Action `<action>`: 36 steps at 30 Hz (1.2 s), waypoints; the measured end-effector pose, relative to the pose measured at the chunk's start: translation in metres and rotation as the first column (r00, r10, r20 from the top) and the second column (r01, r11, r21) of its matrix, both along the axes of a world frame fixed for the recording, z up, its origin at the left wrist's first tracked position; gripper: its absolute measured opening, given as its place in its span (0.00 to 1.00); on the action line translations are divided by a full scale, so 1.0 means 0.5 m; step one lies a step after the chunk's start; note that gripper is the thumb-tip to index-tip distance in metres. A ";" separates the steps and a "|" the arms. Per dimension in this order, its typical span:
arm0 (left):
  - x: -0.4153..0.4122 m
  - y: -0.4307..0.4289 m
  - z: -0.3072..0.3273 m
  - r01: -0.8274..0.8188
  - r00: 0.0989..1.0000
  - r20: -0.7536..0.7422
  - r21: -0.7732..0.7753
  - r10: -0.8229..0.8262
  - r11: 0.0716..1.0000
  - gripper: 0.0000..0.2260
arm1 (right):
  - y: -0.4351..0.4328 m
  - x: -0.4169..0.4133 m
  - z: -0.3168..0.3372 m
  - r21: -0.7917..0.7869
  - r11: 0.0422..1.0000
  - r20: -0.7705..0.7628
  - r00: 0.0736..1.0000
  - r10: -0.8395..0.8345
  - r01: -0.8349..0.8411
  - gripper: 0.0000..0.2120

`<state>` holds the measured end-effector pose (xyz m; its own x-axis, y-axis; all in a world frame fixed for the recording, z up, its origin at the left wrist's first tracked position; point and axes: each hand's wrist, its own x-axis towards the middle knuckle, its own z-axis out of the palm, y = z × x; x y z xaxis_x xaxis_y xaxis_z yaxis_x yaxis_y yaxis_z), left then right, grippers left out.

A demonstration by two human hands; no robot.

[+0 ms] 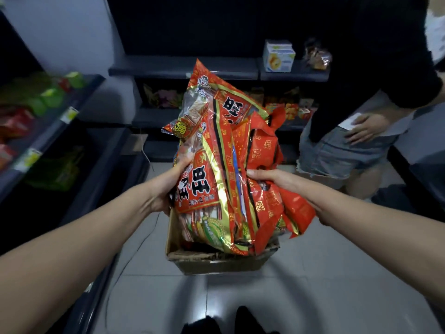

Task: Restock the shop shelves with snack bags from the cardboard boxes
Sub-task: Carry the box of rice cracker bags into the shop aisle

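Observation:
A bundle of large red and gold snack bags (224,165) stands upright between my hands, just above an open cardboard box (216,261) on the floor. My left hand (168,186) grips the left side of the bundle, thumb on the front of a bag. At the right side my right hand (272,178) grips the bags, its fingers curled over their top edge. The lower ends of the bags hide most of the box's inside.
A dark shelf unit (183,68) stands ahead, with a white box (278,56) and snack packs on it. Shelves with green and red packs (41,97) run along the left. Another person (361,131) stands close at the right. The floor is grey tile.

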<state>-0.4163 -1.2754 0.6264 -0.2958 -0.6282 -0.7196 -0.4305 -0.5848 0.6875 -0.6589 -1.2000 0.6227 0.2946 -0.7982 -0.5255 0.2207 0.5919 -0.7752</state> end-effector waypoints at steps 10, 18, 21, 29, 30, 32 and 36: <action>-0.057 -0.223 -0.043 -0.113 0.993 0.031 0.016 0.113 0.993 0.45 | -0.269 -0.079 -0.032 -0.012 0.998 -0.077 0.995 0.060 -0.061 0.13; -0.071 -0.504 -0.094 -0.096 0.994 0.044 0.022 0.095 0.995 0.38 | -0.546 -0.087 -0.095 0.056 0.998 -0.125 0.992 0.015 -0.008 0.09; -0.066 -0.638 -0.120 -0.081 0.996 0.038 0.029 0.080 0.996 0.41 | -0.666 -0.083 -0.125 0.055 0.998 -0.195 0.981 0.006 0.005 0.16; -0.093 -0.913 -0.206 -0.023 0.999 -0.048 0.046 0.025 0.999 0.43 | -0.908 -0.091 -0.230 -0.005 0.995 -0.213 0.972 -0.094 0.095 0.30; -0.097 -0.938 -0.223 -0.024 0.998 -0.056 0.053 0.027 0.998 0.42 | -0.931 -0.095 -0.248 0.000 0.995 -0.210 0.973 -0.095 0.097 0.30; -0.109 -0.978 -0.256 -0.022 0.998 -0.061 0.059 0.026 0.998 0.40 | -0.974 -0.103 -0.285 0.003 0.995 -0.211 0.972 -0.102 0.105 0.28; -0.119 -1.036 -0.334 -0.005 1.000 -0.006 0.057 0.005 0.998 0.42 | -1.040 -0.113 -0.362 -0.001 0.994 -0.226 0.968 -0.108 0.110 0.21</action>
